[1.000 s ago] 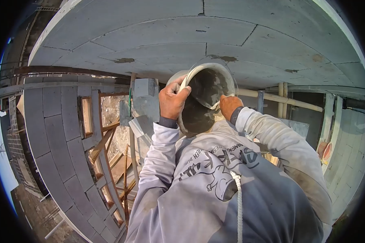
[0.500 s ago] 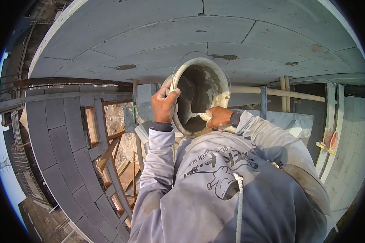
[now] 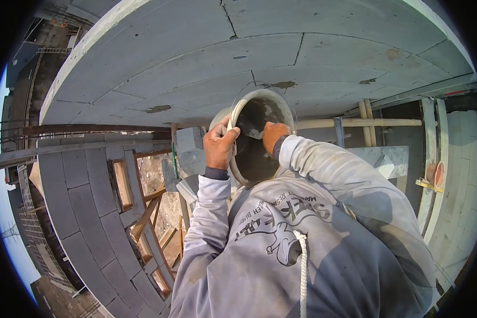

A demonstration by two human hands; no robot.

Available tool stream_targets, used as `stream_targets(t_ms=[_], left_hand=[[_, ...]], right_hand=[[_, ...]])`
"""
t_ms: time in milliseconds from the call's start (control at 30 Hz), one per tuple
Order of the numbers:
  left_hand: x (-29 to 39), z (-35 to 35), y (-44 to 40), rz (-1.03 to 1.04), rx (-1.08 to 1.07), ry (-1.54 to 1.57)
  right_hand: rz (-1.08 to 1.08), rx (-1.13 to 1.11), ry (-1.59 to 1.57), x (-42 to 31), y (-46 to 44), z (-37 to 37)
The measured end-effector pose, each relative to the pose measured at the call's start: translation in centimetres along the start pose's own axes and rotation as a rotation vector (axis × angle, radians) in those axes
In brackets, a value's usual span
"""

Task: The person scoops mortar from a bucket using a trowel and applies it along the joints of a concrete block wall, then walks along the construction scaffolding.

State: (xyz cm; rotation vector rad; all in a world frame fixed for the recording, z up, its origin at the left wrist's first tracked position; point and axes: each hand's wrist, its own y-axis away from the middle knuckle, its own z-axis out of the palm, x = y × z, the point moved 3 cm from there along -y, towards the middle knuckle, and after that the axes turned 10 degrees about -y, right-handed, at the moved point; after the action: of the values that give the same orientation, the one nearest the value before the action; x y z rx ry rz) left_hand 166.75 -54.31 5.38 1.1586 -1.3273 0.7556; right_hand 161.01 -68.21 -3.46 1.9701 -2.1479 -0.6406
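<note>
A mortar-stained bucket is tilted with its mouth toward me, close to my chest. Its left rim is pinched between the thumb and fingers of my left hand. My right hand is closed round a trowel at the bucket's mouth. Only part of the trowel's blade shows inside the bucket; the handle is hidden in my fist. Wet grey residue coats the bucket's inner wall, and a thin wire handle arcs over the rim.
A grey block wall curves across the top. Another block wall with narrow openings is at the left. Bamboo poles run behind the bucket on the right. A grey board lies below them. Timber posts stand farther right.
My right hand has moved up and left from the bucket's lower right side, with the trowel. The left hand keeps its hold on the rim. The view has tilted slightly.
</note>
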Motion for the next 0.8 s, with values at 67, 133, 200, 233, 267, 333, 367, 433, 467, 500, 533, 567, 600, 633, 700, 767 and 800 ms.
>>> stream_targets(t_ms=[67,133,200,233,267,333,367,433,467,500,533,567,600,633,700,767,800], left_hand=[[0.5,0.7,0.4,0.031,-0.027,-0.031],[1.8,1.6,0.8,-0.006,-0.052,-0.038],[1.9,1.9,1.3,-0.01,-0.058,-0.046],[1.4,1.7,1.2,0.011,-0.06,-0.055],[1.2,1.6,1.2,0.033,-0.062,-0.063],[1.4,1.5,1.3,0.052,-0.052,-0.024],[1.4,1.5,1.5,0.062,-0.046,-0.003],[0.6,0.8,1.8,0.075,-0.004,0.042],[0.5,0.5,2.0,0.083,0.014,0.064],[0.4,0.2,2.6,0.008,0.066,0.12],[0.6,0.1,2.9,-0.027,0.089,0.171],[0.8,-0.2,3.3,-0.063,0.111,0.219],[0.2,-1.1,3.6,-0.044,0.122,0.243],[0.0,-1.9,3.9,-0.025,0.133,0.268],[0.2,-2.4,4.5,-0.023,0.149,0.318],[1.2,-2.4,5.1,-0.04,0.128,0.374],[1.3,-2.7,5.2,-0.037,0.13,0.388]], right_hand=[[-0.014,-0.153,-0.05,-0.4,1.0,1.4],[-0.155,-0.361,-0.082,-0.9,2.1,-0.6],[-0.276,-0.498,-0.087,-1.4,2.6,-0.8],[-0.319,-0.525,-0.082,-1.7,2.2,-0.1],[-0.363,-0.551,-0.076,-2.0,1.7,0.8],[-0.434,-0.607,-0.118,-2.3,1.1,0.8],[-0.445,-0.657,-0.159,-2.3,0.7,0.7],[-0.192,-0.869,-0.427,-1.5,2.1,-4.1],[-0.129,-0.892,-0.552,-1.3,2.2,-4.4],[-0.064,-0.911,-0.677,-0.9,2.4,-4.5],[0.001,-0.929,-0.801,-0.4,2.5,-4.5],[0.003,-0.922,-0.93,-0.3,2.5,-3.7],[-0.009,-0.919,-0.944,-0.6,2.7,-3.7],[-0.022,-0.91,-0.956,-0.8,2.9,-3.8],[-0.06,-0.889,-0.989,-1.6,3.0,-3.7],[-0.075,-0.857,-1.068,-2.4,3.3,-4.0],[-0.085,-0.838,-1.105,-2.7,3.3,-4.4]])
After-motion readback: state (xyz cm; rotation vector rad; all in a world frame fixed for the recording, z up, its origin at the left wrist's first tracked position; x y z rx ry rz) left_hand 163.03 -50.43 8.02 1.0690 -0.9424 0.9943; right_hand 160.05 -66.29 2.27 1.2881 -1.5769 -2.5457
